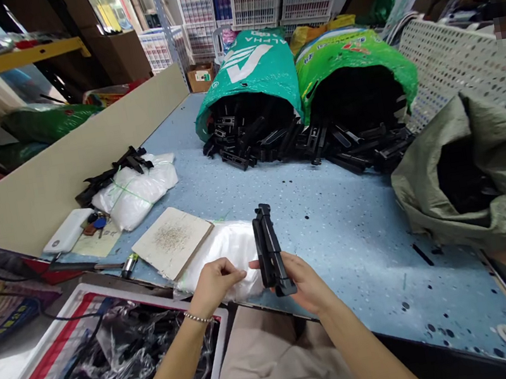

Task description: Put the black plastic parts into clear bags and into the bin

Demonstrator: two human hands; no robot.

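Observation:
My right hand (307,283) grips a long black plastic part (269,250) and holds it upright just above the near edge of the blue table (336,227). My left hand (216,283) pinches the edge of a stack of clear plastic bags (225,255) lying on the table beside the part. Both hands are close together, almost touching.
Two green sacks (257,67) (352,58) at the back spill many black parts (303,140). A grey-green sack (481,172) lies right. A brown pad (172,241), white bundle (135,192), power bank (67,231) and keys lie left. A crate of bagged parts (117,364) stands at lower left.

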